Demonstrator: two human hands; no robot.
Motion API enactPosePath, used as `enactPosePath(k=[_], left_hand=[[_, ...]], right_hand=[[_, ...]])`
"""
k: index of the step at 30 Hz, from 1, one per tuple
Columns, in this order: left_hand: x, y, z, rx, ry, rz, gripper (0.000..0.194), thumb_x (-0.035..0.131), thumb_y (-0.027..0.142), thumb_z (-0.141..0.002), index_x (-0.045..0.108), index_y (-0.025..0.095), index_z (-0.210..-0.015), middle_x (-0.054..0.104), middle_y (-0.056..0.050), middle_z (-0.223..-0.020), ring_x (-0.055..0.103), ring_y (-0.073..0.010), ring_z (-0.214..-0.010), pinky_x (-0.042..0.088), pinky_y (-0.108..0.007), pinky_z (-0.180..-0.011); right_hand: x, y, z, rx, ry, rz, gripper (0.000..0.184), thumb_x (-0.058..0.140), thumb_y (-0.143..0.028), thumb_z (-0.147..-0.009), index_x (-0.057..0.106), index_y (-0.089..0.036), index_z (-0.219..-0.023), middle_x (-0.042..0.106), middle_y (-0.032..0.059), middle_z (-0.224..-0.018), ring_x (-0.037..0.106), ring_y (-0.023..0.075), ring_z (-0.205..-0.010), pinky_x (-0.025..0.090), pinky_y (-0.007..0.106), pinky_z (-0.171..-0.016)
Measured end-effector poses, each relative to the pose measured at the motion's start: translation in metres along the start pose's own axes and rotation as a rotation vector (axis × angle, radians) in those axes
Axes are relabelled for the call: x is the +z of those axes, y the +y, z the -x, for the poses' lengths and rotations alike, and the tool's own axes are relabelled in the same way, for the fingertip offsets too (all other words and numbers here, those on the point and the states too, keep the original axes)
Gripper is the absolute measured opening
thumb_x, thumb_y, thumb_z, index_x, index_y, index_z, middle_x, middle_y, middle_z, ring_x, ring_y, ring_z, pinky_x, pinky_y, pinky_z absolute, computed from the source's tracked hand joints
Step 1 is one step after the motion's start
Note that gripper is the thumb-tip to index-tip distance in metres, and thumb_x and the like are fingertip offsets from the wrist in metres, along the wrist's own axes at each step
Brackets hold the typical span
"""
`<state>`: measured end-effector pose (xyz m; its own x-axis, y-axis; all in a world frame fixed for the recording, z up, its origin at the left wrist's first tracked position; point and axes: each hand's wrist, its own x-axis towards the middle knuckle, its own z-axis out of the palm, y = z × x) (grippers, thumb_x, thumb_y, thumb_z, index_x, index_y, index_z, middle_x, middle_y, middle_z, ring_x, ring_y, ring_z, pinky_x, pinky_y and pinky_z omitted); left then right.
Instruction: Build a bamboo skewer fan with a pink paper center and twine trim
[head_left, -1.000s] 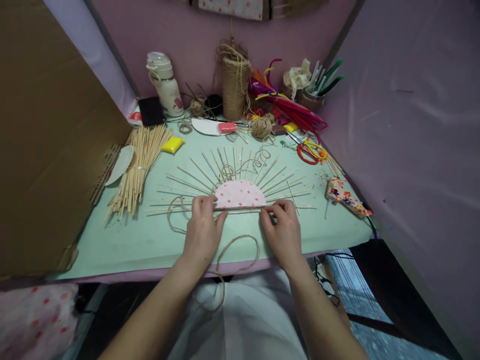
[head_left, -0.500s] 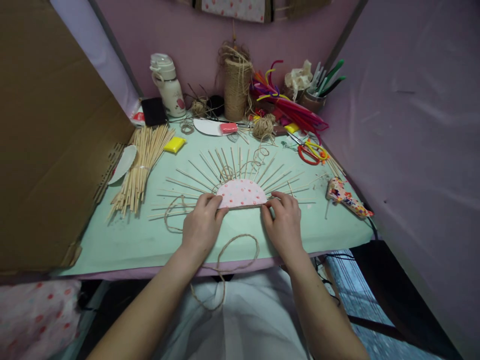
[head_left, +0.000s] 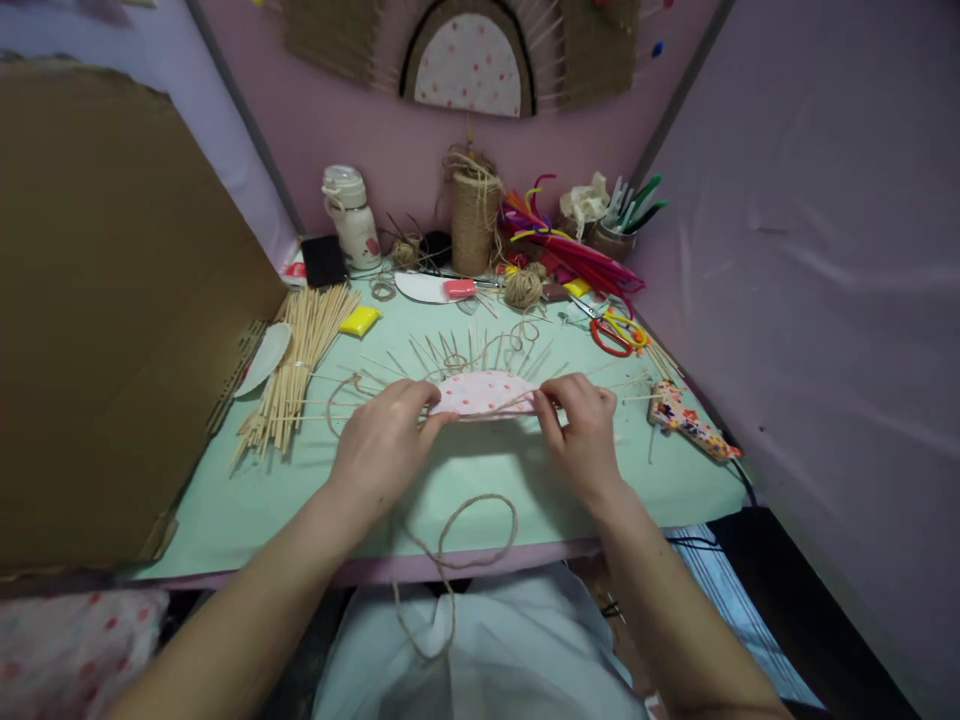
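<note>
A half-circle covered in pink dotted fabric [head_left: 484, 392] is held above the table, with thin wooden sticks [head_left: 442, 352] fanning out from its curved edge. My left hand [head_left: 386, 430] pinches its left corner between thumb and fingers. At the right corner, my right hand [head_left: 583, 430] grips it the same way. Along the straight edge a strand of jute twine [head_left: 517, 402] runs toward the right fingers. More twine [head_left: 480, 498] loops over the table's front edge onto my lap. The exact contact under the fingertips is hidden.
A bundle of sticks [head_left: 300, 370] and a yellow packet [head_left: 360, 321] lie left. Red and yellow scissors [head_left: 613, 335] and a patterned glue gun [head_left: 690, 420] are right. Behind stand a bottle [head_left: 352, 220] and a twine spool [head_left: 475, 225]. A cardboard panel [head_left: 112, 320] borders the left.
Both hands have raised the fabric half-circle and its sticks off the table, tilting it. Twine now shows across its straight edge. The head view has tipped upward, showing more of the wall hanging.
</note>
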<state>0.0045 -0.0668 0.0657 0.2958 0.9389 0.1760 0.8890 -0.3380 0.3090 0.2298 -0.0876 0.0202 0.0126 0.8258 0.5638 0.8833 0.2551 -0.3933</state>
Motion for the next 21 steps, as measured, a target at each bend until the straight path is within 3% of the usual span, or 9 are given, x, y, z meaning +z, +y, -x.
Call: enactPosePath(k=[5, 8, 13, 16, 21], left_hand=[[-0.052, 0.005, -0.035, -0.006, 0.034, -0.012, 0.027, 0.06, 0.048, -0.085, 0.068, 0.023, -0.087, 0.072, -0.004, -0.084, 0.064, -0.024, -0.08, 0.045, -0.032, -0.071], [-0.065, 0.008, -0.055, 0.0, 0.091, -0.001, 0.027, 0.061, 0.047, -0.084, 0.068, 0.021, -0.085, 0.072, -0.004, -0.082, 0.064, -0.0235, -0.079, 0.045, -0.032, -0.07], [-0.05, 0.008, -0.068, 0.121, 0.268, 0.049, 0.02, 0.051, 0.03, -0.093, 0.067, 0.018, -0.092, 0.071, -0.007, -0.094, 0.063, -0.0222, -0.088, 0.045, -0.031, -0.077], [-0.034, 0.005, -0.068, 0.19, 0.357, 0.064, 0.022, 0.046, 0.03, -0.096, 0.065, 0.018, -0.099, 0.069, -0.008, -0.1, 0.063, -0.0212, -0.092, 0.045, -0.03, -0.077], [-0.027, -0.004, -0.079, 0.239, 0.372, -0.052, 0.019, 0.055, 0.034, -0.093, 0.064, 0.019, -0.102, 0.07, -0.007, -0.105, 0.065, -0.0206, -0.093, 0.044, -0.027, -0.072]], right_hand=[[-0.03, -0.025, -0.066, -0.092, 0.115, 0.136, 0.018, 0.043, -0.029, -0.096, 0.052, -0.022, -0.083, 0.064, 0.0021, -0.081, 0.056, 0.0181, -0.079, 0.026, 0.035, -0.078], [-0.033, -0.031, -0.098, -0.119, 0.173, 0.19, 0.016, 0.044, -0.027, -0.095, 0.052, -0.022, -0.083, 0.065, 0.0021, -0.082, 0.057, 0.0186, -0.08, 0.024, 0.034, -0.075], [-0.023, -0.028, -0.123, -0.084, 0.242, 0.187, 0.017, 0.042, -0.026, -0.095, 0.053, -0.02, -0.083, 0.065, 0.0031, -0.081, 0.055, 0.0184, -0.077, 0.023, 0.034, -0.074], [-0.02, -0.026, -0.129, -0.061, 0.266, 0.162, 0.017, 0.042, -0.027, -0.095, 0.053, -0.021, -0.082, 0.066, 0.003, -0.081, 0.055, 0.0177, -0.075, 0.023, 0.034, -0.074], [-0.018, -0.025, -0.142, -0.044, 0.272, 0.13, 0.016, 0.045, -0.026, -0.093, 0.053, -0.021, -0.08, 0.066, 0.0019, -0.078, 0.054, 0.0171, -0.072, 0.024, 0.033, -0.074]])
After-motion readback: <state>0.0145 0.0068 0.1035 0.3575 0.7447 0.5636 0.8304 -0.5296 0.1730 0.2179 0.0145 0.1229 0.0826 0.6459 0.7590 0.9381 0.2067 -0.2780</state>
